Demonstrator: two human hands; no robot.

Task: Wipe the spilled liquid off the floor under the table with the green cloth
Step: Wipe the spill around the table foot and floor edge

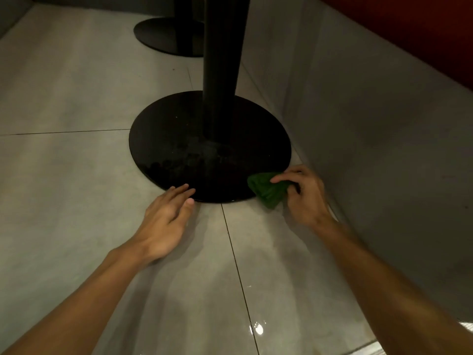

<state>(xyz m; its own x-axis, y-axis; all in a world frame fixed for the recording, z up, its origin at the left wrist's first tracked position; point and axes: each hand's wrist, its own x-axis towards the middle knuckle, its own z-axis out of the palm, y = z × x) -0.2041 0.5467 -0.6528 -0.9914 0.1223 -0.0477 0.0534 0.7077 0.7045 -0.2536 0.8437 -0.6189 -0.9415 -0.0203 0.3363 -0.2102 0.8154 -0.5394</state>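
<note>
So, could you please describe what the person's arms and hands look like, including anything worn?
Both forearms are bare, with no sleeves in view. The left hand and right hand are ungloved; no watch, bracelet or ring shows.

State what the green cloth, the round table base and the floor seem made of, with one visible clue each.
Green cloth: soft matt fabric; it bunches into folds in the right hand.
Round table base: probably coated metal, slightly glossy; thin rigid disc, faint sheen.
Floor: likely glazed tile; straight joint lines, bright reflections.
</note>
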